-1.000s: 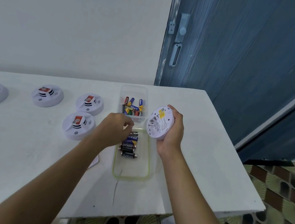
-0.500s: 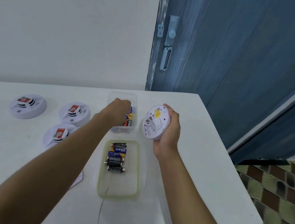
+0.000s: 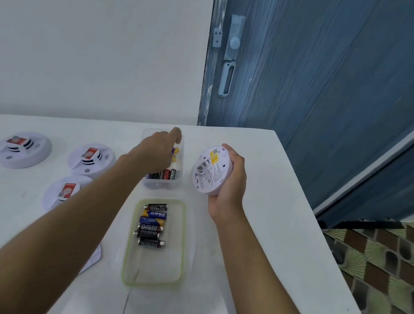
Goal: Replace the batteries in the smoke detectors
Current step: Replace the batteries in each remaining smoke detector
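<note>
The left hand (image 3: 158, 154) reaches down into the clear tub (image 3: 160, 186), covering most of the mixed batteries (image 3: 167, 174) inside it; one digit sticks up above the tub's far rim, the others are hidden, so whether they hold a cell cannot be told. The right hand (image 3: 231, 183) is wrapped round the rim of a white smoke detector (image 3: 212, 169), held off the worktop (image 3: 255, 241) just right of the tub, labelled back tilted toward the person.

The step looks like fetching a fresh cell for that detector. Done well: pinch one battery at its middle between thumb and forefinger, not a handful; lift it straight up over the tub wall, since the tub is light and may slide or tip if a cell is dragged against its side; check that the size matches before leaving the tub.

Draw from the tub only; the Eveready batteries (image 3: 152, 224) in the green-rimmed tray (image 3: 127, 251) nearer the person than the tub are probably the spent ones. Hold the detector steady, back up, and read the polarity marks before seating. Other detectors (image 3: 91, 159) lie left of the tub, face up.
</note>
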`<state>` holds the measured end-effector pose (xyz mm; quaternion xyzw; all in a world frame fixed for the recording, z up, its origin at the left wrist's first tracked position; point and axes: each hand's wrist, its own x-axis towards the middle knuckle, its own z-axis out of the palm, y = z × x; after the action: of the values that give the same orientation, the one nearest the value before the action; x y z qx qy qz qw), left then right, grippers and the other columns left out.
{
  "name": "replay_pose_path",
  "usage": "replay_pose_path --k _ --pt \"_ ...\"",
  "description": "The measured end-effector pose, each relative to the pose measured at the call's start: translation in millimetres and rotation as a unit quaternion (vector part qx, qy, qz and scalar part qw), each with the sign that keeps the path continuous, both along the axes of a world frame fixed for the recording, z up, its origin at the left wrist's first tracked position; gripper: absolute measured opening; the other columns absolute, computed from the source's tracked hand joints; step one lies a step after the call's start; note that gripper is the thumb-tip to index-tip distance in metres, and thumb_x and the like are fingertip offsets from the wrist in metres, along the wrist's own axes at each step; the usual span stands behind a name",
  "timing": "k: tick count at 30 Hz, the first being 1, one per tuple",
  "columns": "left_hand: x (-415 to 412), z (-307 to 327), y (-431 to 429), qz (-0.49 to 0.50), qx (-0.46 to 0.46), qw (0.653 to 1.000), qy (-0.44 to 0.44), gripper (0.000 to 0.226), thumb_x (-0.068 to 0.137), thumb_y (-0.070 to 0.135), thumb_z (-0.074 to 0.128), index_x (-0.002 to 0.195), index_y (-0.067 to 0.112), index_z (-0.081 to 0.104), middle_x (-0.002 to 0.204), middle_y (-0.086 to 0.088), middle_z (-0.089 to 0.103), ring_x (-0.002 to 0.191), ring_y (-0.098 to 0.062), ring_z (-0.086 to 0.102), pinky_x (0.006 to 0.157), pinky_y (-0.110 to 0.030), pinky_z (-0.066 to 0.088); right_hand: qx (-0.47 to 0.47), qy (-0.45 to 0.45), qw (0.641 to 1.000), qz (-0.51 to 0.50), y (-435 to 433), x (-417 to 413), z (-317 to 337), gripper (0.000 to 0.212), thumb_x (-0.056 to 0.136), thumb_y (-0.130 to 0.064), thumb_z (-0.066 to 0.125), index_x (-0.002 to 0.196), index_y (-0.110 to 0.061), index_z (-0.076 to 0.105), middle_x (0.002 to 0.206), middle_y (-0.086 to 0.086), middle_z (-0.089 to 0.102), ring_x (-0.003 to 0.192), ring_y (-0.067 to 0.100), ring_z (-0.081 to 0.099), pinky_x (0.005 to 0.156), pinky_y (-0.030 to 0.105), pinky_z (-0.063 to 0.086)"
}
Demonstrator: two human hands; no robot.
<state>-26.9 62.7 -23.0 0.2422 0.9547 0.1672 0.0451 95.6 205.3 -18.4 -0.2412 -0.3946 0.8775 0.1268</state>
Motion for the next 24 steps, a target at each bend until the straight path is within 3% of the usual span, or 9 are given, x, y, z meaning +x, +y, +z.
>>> replay_pose_path --k 2,6,8,10,12,15,17,20,24 --pt "8.1 5.9 1.6 -0.002 0.078 0.997 0.007 0.036 0.090 0.006 0.046 0.122 0.022 0.048 0.091 -0.005 0.055 0.080 -0.024 0.052 0.065 -0.032 0.039 0.004 0.002 1.000 0.001 -0.1 0.1 1.4 0.025 0.093 -0.036 0.056 0.109 -0.025 0.072 0.111 0.003 0.069 0.106 0.022 0.063 0.082 0.034 0.051" --pt "40.1 24.2 4.6 0.034 0.258 0.965 0.014 0.027 0.090 0.009 0.055 0.110 0.024 0.064 0.091 0.002 0.066 0.075 -0.014 0.066 0.061 -0.016 0.044 -0.004 0.010 1.000 0.008 -0.3 1.1 4.5 0.025 0.092 -0.038 0.055 0.107 -0.027 0.071 0.110 0.003 0.068 0.103 0.023 0.062 0.080 0.034 0.051" --pt "61.5 33.5 9.0 0.060 0.366 0.928 -0.033 0.019 0.090 0.011 0.062 0.105 0.021 0.064 0.082 0.006 0.068 0.069 -0.010 0.066 0.062 -0.018 0.049 -0.019 0.018 1.000 0.013 -0.5 2.8 7.8 0.023 0.094 -0.037 0.053 0.106 -0.026 0.070 0.105 0.003 0.067 0.097 0.022 0.062 0.078 0.032 0.050" --pt "79.5 38.4 13.2 0.068 0.435 0.894 -0.080 0.016 0.087 0.014 0.070 0.102 0.017 0.064 0.080 0.001 0.069 0.073 -0.015 0.068 0.069 -0.028 0.055 -0.038 0.030 0.999 0.023 -1.1 5.4 12.6 0.022 0.095 -0.036 0.052 0.103 -0.024 0.069 0.097 0.003 0.067 0.091 0.021 0.061 0.076 0.030 0.049" --pt "90.1 37.4 16.6 0.075 0.452 0.883 -0.104 0.018 0.085 0.014 0.073 0.100 0.014 0.064 0.080 -0.004 0.069 0.077 -0.021 0.070 0.070 -0.032 0.057 -0.056 0.042 0.997 0.036 -2.0 8.4 17.0 0.022 0.096 -0.035 0.051 0.102 -0.023 0.068 0.090 0.002 0.067 0.084 0.019 0.062 0.072 0.029 0.049" --pt "99.5 33.9 20.0 0.105 0.448 0.882 -0.102 0.020 0.084 0.016 0.075 0.100 0.011 0.064 0.084 -0.011 0.070 0.076 -0.022 0.070 0.061 -0.021 0.050 -0.069 0.055 0.995 0.051 -3.7 12.8 20.2 0.023 0.096 -0.035 0.049 0.104 -0.022 0.066 0.089 0.003 0.067 0.082 0.019 0.062 0.070 0.030 0.049" --pt "104.3 33.3 20.7 0.114 0.470 0.869 -0.107 0.020 0.084 0.014 0.076 0.100 0.008 0.066 0.087 -0.015 0.071 0.076 -0.023 0.071 0.063 -0.020 0.051 -0.070 0.061 0.994 0.055 -4.8 15.1 21.1 0.025 0.096 -0.035 0.048 0.107 -0.022 0.066 0.092 0.004 0.067 0.084 0.020 0.062 0.070 0.031 0.050" --pt "112.6 33.6 20.7 0.106 0.479 0.863 -0.121 0.017 0.083 0.014 0.076 0.098 0.008 0.070 0.087 -0.012 0.074 0.080 -0.022 0.071 0.074 -0.028 0.057 -0.080 0.077 0.992 0.066 -5.0 20.6 24.8 0.024 0.096 -0.034 0.048 0.103 -0.021 0.066 0.087 0.004 0.066 0.079 0.019 0.062 0.069 0.030 0.049" --pt "124.5 34.9 22.9 0.109 0.461 0.875 -0.097 0.019 0.082 0.015 0.077 0.099 0.009 0.072 0.083 -0.004 0.074 0.074 -0.010 0.068 0.074 -0.020 0.053 -0.090 0.085 0.990 0.066 -5.6 26.1 26.0 0.025 0.096 -0.034 0.047 0.106 -0.020 0.066 0.087 0.005 0.066 0.074 0.018 0.064 0.066 0.028 0.050"
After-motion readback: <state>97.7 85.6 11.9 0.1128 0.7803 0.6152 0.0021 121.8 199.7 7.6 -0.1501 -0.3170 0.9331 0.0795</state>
